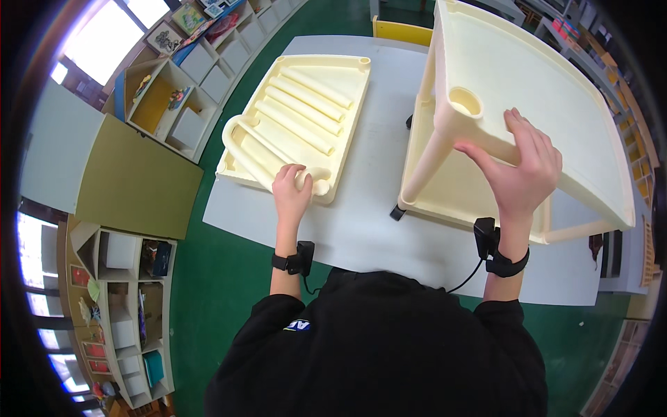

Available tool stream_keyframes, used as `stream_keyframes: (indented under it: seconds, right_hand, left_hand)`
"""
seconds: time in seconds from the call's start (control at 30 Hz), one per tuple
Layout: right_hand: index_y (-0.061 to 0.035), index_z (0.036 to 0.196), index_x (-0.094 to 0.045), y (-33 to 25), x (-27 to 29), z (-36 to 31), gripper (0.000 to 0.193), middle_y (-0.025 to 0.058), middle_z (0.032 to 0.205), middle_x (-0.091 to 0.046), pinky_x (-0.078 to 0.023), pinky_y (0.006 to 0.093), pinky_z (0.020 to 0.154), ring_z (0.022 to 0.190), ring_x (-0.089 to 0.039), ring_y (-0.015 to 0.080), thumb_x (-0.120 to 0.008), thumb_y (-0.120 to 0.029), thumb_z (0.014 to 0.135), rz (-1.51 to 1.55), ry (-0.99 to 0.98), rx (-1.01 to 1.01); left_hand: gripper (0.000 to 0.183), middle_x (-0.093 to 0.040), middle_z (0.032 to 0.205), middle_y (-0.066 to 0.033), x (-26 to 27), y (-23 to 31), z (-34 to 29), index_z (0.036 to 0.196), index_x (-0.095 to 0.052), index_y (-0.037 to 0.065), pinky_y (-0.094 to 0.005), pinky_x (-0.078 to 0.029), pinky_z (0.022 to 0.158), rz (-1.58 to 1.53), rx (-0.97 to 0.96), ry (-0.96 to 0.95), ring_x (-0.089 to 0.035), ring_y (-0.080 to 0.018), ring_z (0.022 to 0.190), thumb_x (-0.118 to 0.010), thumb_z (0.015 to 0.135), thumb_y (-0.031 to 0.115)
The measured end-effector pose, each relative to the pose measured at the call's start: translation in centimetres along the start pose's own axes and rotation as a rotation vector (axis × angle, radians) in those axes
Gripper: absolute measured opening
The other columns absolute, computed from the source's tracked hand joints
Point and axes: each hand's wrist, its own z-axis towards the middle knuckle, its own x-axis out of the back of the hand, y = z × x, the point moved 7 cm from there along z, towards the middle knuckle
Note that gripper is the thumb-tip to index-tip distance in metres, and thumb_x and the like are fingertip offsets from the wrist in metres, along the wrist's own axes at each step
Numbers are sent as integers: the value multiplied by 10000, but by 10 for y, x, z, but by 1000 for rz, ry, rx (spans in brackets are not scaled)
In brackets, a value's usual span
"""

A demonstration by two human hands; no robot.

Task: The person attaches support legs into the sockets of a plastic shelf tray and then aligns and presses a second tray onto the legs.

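Observation:
My left hand (292, 193) is closed round the ends of a cream U-shaped tube handle (241, 149). The handle lies in a cream plastic tray (360, 83), next to several straight cream tubes (306, 111). At the right stands a cream plastic cart (429, 156) with an upper and a lower tray and black casters (397, 213). Over the near rim of its upper tray (549, 90) my right hand (526, 163) is hooked, with the thumb near the corner socket (465, 102). The fingertips of my left hand are partly hidden by the tubes.
Both cream pieces stand on a light grey table (347, 233). Behind it is a yellow chair back (403, 31). Shelves with bins (198, 62) line the left side, beside an olive cabinet (135, 181). More shelving (629, 118) runs along the right.

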Motion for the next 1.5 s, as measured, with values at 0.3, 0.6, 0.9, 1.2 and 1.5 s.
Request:
stream_keyframes:
  seconds: [0.3,0.6,0.9,1.2,1.5]
  right_hand:
    - [-57,875,-626,40,18,-11,597,59,885,-631,-402,283,684,795,-583,181,-780,-435,440,8,-47,-46]
    - [-61,853,-631,85,41,-29,624,55,862,-640,-401,268,667,763,-593,184,-748,-509,435,-32,-40,19]
    - [-24,821,-628,94,78,-46,725,97,845,-639,-402,287,673,764,-603,218,-686,-630,427,11,4,61]
    - [-31,810,-623,96,79,-45,725,90,836,-637,-394,278,649,729,-595,215,-699,-621,395,43,40,56]
    - [-34,800,-624,98,78,-48,722,88,821,-638,-391,281,647,724,-599,214,-695,-630,400,32,47,33]
  left_hand:
    - [232,-547,959,-79,-15,15,7,903,-577,77,-375,-355,779,239,-96,-130,-514,-253,881,-590,693,174]
    - [320,-514,1064,-89,-90,33,32,1005,-540,94,-419,-392,743,434,-71,-303,-526,-280,885,-547,706,209]
    - [393,-370,1242,-49,-137,-40,43,1067,-496,96,-425,-426,762,605,260,-555,-469,-345,977,-532,697,224]
    - [272,-494,1021,-103,-150,-40,44,861,-539,21,-399,-430,758,418,196,-404,-495,-328,886,-595,606,94]
    - [296,-524,1013,-118,-92,37,58,911,-511,10,-390,-412,711,261,-135,86,-474,-343,790,-468,641,-103]
